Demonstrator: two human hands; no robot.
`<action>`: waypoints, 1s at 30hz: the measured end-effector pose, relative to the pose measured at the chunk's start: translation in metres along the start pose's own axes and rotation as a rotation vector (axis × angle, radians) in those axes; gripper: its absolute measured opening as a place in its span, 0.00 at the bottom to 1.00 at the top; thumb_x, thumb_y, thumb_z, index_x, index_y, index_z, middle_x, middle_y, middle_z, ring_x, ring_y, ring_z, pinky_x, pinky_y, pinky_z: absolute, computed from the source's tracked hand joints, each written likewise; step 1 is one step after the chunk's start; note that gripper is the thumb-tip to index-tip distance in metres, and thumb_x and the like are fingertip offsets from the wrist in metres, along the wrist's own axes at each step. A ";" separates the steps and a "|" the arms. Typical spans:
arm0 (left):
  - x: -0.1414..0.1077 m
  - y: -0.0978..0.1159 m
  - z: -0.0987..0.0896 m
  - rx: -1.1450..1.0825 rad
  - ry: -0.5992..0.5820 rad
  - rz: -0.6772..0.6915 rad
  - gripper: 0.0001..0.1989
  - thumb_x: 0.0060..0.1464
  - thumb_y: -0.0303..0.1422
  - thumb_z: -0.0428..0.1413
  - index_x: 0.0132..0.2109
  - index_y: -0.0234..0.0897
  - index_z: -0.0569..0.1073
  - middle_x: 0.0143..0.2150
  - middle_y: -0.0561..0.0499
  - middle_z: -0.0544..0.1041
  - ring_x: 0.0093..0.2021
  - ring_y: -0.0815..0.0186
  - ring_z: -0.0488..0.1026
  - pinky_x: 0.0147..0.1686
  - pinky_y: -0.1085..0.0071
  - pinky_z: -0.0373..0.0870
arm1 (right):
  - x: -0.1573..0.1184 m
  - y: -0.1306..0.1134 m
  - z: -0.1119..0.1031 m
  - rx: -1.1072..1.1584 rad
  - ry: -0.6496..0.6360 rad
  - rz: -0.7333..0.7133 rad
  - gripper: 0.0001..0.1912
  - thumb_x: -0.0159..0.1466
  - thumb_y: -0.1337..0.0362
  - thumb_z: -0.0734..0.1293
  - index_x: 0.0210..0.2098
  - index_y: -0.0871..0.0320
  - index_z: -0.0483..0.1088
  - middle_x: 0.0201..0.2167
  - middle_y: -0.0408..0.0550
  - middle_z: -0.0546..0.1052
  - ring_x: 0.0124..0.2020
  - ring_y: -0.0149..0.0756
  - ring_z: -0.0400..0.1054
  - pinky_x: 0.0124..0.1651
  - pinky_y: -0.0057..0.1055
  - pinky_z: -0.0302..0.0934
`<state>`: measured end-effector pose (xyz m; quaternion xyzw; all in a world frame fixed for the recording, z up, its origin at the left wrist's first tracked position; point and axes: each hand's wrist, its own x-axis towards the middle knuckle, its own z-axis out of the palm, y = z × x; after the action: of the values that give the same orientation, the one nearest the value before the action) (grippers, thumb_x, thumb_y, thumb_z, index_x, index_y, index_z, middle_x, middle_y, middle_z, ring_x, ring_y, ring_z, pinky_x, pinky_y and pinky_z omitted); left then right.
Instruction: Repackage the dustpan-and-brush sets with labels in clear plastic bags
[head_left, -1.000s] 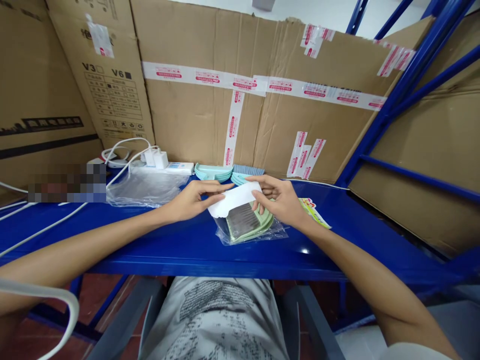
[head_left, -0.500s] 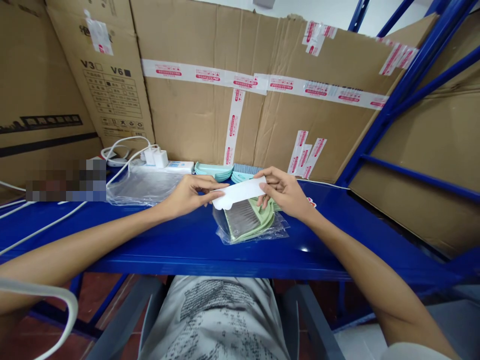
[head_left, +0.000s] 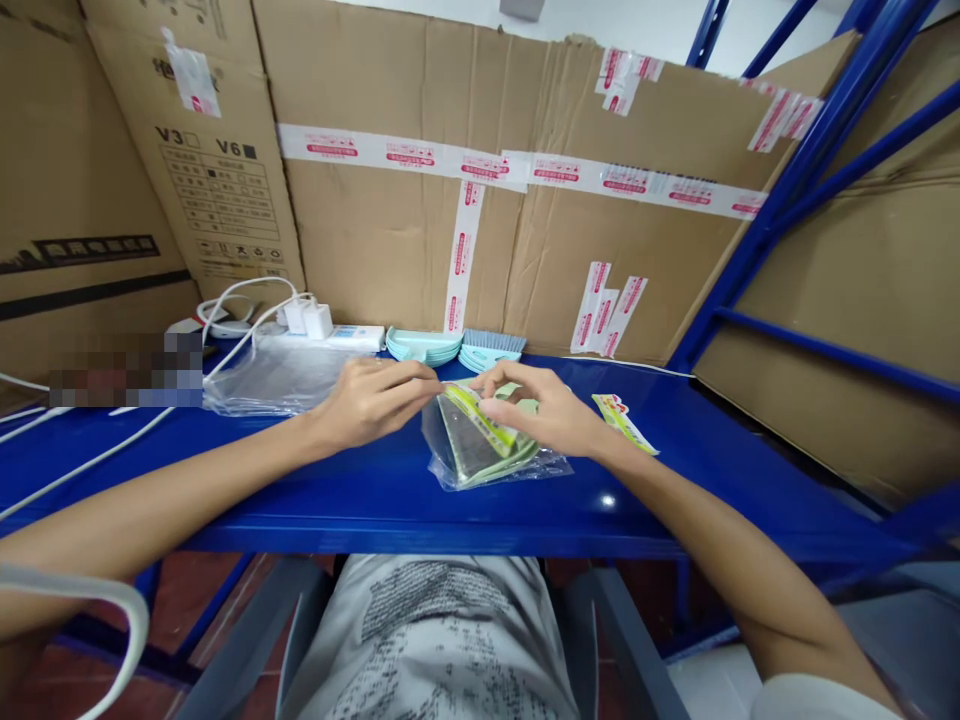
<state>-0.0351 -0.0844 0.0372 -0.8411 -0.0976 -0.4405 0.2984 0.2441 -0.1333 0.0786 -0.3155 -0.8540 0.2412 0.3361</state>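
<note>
My left hand (head_left: 379, 400) has its fingers pinched at the left end of a yellow-green printed card (head_left: 486, 420). The card lies slanted over a clear plastic bag (head_left: 448, 470) holding a light green dustpan-like item (head_left: 491, 470). My right hand (head_left: 536, 405) is curved over the card's upper side, thumb and fingers apart, close to it or touching; whether it grips the card is hard to tell. A second printed card (head_left: 624, 424) lies on the blue table to the right of my right hand.
Light blue dustpans (head_left: 424, 347) and brushes (head_left: 491, 350) stand at the back of the blue table (head_left: 300, 500). Flat clear bags (head_left: 277, 380), a power strip (head_left: 360, 338) and white cables are at the left. A cardboard wall (head_left: 375, 230) rises behind, with a blue frame (head_left: 795, 190) at the right.
The card has turned from its plain white side to its printed side and come down over the bag. My right hand has loosened around it, and the second card shows more fully.
</note>
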 end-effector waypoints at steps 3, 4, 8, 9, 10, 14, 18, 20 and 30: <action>-0.001 0.001 -0.004 0.139 -0.005 0.135 0.08 0.67 0.24 0.58 0.50 0.37 0.79 0.43 0.48 0.86 0.31 0.68 0.79 0.29 0.71 0.69 | -0.002 0.000 0.017 -0.141 0.027 -0.054 0.14 0.65 0.53 0.74 0.37 0.56 0.70 0.39 0.46 0.78 0.40 0.36 0.72 0.42 0.32 0.67; -0.001 0.001 -0.004 0.153 -0.009 0.166 0.09 0.68 0.24 0.58 0.51 0.37 0.79 0.44 0.48 0.86 0.31 0.68 0.79 0.29 0.71 0.69 | -0.002 0.001 0.021 -0.186 0.046 -0.064 0.15 0.64 0.54 0.75 0.37 0.55 0.70 0.38 0.45 0.78 0.38 0.36 0.71 0.42 0.33 0.66; -0.008 0.001 -0.004 0.155 -0.060 0.238 0.11 0.70 0.27 0.54 0.52 0.41 0.80 0.44 0.47 0.86 0.35 0.65 0.82 0.30 0.70 0.72 | 0.000 0.007 0.032 -0.282 0.124 -0.084 0.15 0.61 0.56 0.77 0.35 0.54 0.69 0.35 0.44 0.78 0.37 0.37 0.71 0.44 0.36 0.64; -0.009 0.001 -0.003 0.154 -0.079 0.237 0.12 0.71 0.28 0.53 0.53 0.42 0.80 0.45 0.47 0.86 0.36 0.65 0.82 0.31 0.70 0.73 | 0.001 0.007 0.032 -0.297 0.139 -0.093 0.13 0.61 0.58 0.77 0.34 0.54 0.69 0.35 0.44 0.79 0.38 0.38 0.71 0.45 0.36 0.64; -0.011 0.001 -0.003 0.154 -0.099 0.223 0.13 0.71 0.29 0.53 0.54 0.43 0.80 0.45 0.47 0.86 0.36 0.65 0.83 0.31 0.70 0.74 | 0.002 0.007 0.031 -0.313 0.149 -0.103 0.12 0.61 0.59 0.76 0.33 0.54 0.69 0.35 0.44 0.79 0.38 0.38 0.72 0.45 0.36 0.64; -0.012 -0.001 -0.001 0.191 -0.092 0.059 0.17 0.68 0.30 0.56 0.62 0.46 0.77 0.50 0.45 0.85 0.40 0.62 0.84 0.35 0.69 0.79 | 0.000 0.000 0.001 -0.337 0.217 -0.075 0.10 0.63 0.57 0.75 0.35 0.54 0.72 0.35 0.46 0.80 0.37 0.39 0.74 0.42 0.36 0.65; -0.008 -0.006 0.001 0.240 -0.021 -0.066 0.20 0.65 0.30 0.60 0.62 0.44 0.75 0.53 0.42 0.84 0.41 0.59 0.84 0.35 0.67 0.79 | -0.012 0.007 -0.074 -0.529 0.289 0.242 0.14 0.63 0.53 0.76 0.35 0.56 0.74 0.34 0.48 0.82 0.36 0.41 0.75 0.42 0.36 0.66; -0.008 -0.009 0.003 0.240 -0.044 -0.098 0.19 0.64 0.29 0.59 0.61 0.43 0.76 0.53 0.42 0.83 0.39 0.60 0.83 0.33 0.67 0.78 | -0.017 0.022 -0.112 -0.766 0.217 0.517 0.12 0.64 0.56 0.75 0.31 0.56 0.73 0.33 0.50 0.81 0.37 0.43 0.76 0.42 0.36 0.66; -0.009 -0.013 0.006 0.216 -0.098 -0.097 0.17 0.64 0.28 0.58 0.59 0.42 0.76 0.52 0.42 0.81 0.35 0.62 0.79 0.31 0.68 0.74 | -0.026 0.092 -0.140 -0.716 -0.311 1.153 0.09 0.62 0.64 0.77 0.34 0.62 0.75 0.26 0.48 0.77 0.25 0.36 0.73 0.27 0.30 0.68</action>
<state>-0.0415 -0.0693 0.0326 -0.8189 -0.1996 -0.3996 0.3603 0.3956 -0.0604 0.1024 -0.7719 -0.6153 0.1274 -0.0967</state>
